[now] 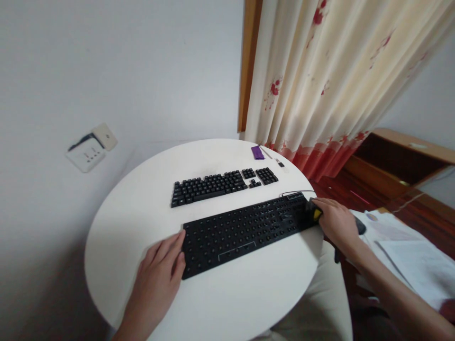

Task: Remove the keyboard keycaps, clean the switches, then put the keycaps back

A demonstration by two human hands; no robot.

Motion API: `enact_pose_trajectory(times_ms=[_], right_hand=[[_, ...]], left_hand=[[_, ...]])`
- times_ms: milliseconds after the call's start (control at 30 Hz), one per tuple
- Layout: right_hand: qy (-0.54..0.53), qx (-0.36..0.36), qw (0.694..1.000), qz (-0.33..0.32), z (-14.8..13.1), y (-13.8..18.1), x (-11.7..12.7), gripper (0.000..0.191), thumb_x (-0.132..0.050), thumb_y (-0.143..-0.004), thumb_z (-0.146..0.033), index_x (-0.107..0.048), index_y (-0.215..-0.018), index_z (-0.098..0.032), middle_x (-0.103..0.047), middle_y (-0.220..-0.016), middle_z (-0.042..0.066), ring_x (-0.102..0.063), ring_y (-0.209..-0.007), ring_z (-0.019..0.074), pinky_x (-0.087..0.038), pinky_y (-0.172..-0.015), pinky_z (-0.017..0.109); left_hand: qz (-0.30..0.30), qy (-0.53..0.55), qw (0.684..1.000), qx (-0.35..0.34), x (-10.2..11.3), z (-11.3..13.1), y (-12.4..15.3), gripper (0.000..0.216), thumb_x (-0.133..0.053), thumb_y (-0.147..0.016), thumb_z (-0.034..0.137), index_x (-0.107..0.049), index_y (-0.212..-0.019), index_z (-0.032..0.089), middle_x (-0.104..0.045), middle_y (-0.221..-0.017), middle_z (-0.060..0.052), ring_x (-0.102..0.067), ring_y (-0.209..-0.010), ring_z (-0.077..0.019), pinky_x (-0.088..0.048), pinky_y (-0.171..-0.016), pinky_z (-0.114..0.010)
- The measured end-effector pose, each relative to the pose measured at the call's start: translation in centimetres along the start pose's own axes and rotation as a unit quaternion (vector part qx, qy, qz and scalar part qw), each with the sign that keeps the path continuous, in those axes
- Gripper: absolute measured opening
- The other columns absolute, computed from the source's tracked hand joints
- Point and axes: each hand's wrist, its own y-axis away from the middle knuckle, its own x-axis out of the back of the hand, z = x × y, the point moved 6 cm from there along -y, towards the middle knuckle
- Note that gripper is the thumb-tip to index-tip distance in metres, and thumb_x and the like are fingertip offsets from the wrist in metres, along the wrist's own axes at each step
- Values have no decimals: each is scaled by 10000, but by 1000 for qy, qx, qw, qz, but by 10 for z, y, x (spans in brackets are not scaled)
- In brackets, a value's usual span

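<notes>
A black keyboard base (245,232) without its keycaps lies across the round white table (149,218). My left hand (158,277) rests flat against its left end, fingers stretched out along the edge. My right hand (336,220) is at its right end, fingers curled around a small black and yellow tool (314,214) that touches the base. Behind the base, a set of black keycaps (222,184) is laid out in keyboard order.
A purple item (257,152) and a small white piece (280,163) lie at the table's far edge by a floral curtain (320,85). A wall socket (90,149) is at the left. Papers (412,253) lie at the right, near wooden furniture (398,161).
</notes>
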Motion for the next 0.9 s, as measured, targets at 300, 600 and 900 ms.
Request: enact_pose_trajectory(times_ms=[300, 600, 900], right_hand=[[-108, 193, 975, -34, -62, 33, -5, 733, -425, -653, 37, -620, -1317, -205, -597, -1383, 39, -528, -1289, 235, -409, -1104, 437], [-46, -1, 999, -20, 8, -1, -1, 590, -439, -690, -10, -689, -1201, -163, -676, -1262, 83, -614, -1177, 260, -477, -1030, 400], [-114, 12, 993, -17, -57, -23, 28, 587, -452, -705, -14, -682, -1200, -232, -690, -1237, 56, -658, -1098, 275, -529, -898, 365]], left_hand=[[-3, -5, 1000, -8, -4, -4, 0, 489, -376, -973, 376, -503, -1411, 199, -605, -1322, -103, -548, -1163, -300, -449, -1022, -484], [3, 2, 1000, -4, -2, -3, 0, 482, -398, -967, 351, -519, -1401, 182, -614, -1308, -110, -549, -1154, -304, -460, -1009, -480], [1, 13, 1000, 18, -2, 2, 2, 462, -421, -964, 292, -513, -1407, 197, -615, -1298, -96, -533, -1169, -290, -465, -1015, -498]])
